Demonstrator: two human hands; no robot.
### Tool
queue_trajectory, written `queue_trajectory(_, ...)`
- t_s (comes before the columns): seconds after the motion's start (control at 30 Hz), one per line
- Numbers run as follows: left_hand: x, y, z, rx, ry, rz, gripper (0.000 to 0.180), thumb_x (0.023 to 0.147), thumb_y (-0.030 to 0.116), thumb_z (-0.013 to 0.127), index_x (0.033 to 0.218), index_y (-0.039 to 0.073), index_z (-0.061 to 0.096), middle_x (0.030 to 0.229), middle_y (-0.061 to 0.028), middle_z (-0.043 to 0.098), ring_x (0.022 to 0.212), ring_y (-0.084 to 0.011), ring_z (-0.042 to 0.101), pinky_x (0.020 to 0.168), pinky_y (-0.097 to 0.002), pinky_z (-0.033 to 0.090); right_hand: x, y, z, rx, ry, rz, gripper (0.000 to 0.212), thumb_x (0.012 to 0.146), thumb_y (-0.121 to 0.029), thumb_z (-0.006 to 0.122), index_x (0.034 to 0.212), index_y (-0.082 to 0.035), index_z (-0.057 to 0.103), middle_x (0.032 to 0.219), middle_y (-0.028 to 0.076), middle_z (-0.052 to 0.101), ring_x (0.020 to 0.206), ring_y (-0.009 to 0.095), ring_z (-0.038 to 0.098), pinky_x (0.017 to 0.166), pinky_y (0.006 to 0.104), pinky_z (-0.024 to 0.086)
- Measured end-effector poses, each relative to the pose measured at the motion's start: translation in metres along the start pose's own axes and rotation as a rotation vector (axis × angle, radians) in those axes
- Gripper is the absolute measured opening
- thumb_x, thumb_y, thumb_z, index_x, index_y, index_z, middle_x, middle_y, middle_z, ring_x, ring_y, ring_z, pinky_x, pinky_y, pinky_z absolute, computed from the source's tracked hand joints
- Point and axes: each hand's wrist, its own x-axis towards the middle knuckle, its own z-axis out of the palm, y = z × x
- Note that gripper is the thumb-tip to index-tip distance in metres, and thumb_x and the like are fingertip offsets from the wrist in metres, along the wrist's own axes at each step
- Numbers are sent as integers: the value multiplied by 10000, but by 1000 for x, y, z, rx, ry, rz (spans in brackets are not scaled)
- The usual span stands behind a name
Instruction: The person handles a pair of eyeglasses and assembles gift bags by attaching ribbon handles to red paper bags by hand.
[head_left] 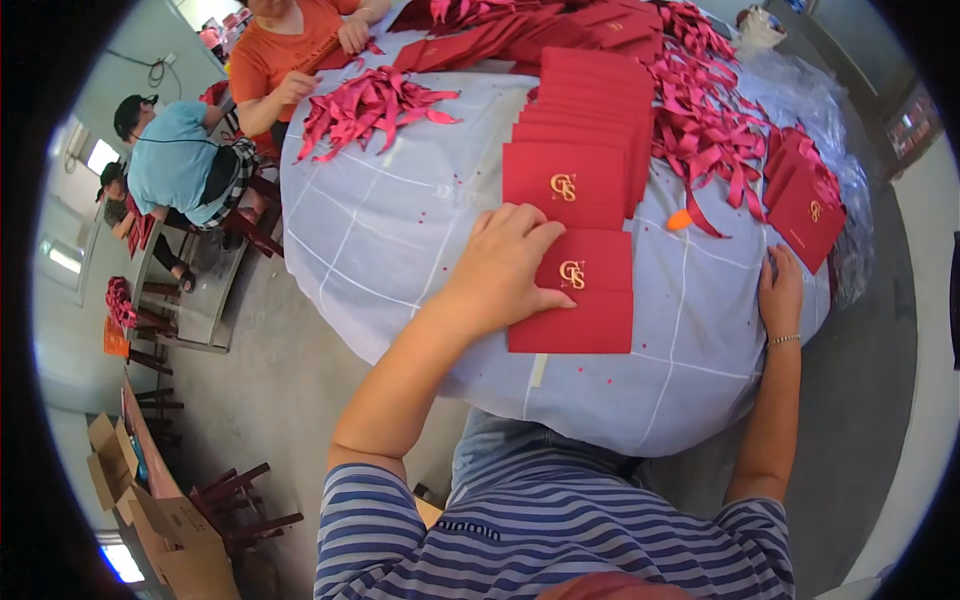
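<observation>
My left hand rests on a red paper envelope with a gold emblem, at the near end of a long overlapped row of like red envelopes. Its thumb lies across the envelope's face, apart from the curved fingers, which reach the edge of the envelope beyond. My right hand, a bracelet at its wrist, lies at the table's right side. Its fingers stretch forward, just beside a small fanned stack of red envelopes; whether they touch it I cannot tell.
Pink-red ribbons heap right of the row; another ribbon pile lies left on the cloth-covered table. Clear plastic hangs at the right edge. A person in orange works opposite. Stools and cartons stand left.
</observation>
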Motion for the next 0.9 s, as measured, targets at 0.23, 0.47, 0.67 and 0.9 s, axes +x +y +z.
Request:
queue_trajectory(0.23,-3,-6,13,-75,13,-91,625,582,277,893,1095,33,633,1084,-108,558,1075,-318,520,958,-420,419,5,-4,-1,20,20,-15,269,893,-113,611,1124,24,630,1213,229,612,1136,385,568,996,433,441)
queue_trajectory(0.47,-3,-8,26,-12,95,-93,658,544,295,913,1073,33,621,1071,-107,554,1071,-330,506,949,-416,437,1,-14,-6,157,164,-11,237,881,-72,602,1100,7,647,1197,207,633,1118,373,597,966,406,468)
queue_trajectory(0.67,4,-21,29,-5,35,-76,617,527,322,919,977,57,591,1005,-93,562,1015,-314,520,913,-408,428,8,-23,-24,398,420,-29,213,898,-22,588,1097,0,662,1116,134,691,1053,248,654,937,325,479)
queue_trajectory(0.9,3,-22,28,-18,47,-66,628,527,304,917,987,74,555,988,-87,563,1011,-317,526,954,-408,394,29,-146,-74,722,-76,-287,200,890,-31,620,1082,-9,671,1033,124,703,970,238,672,879,303,503)
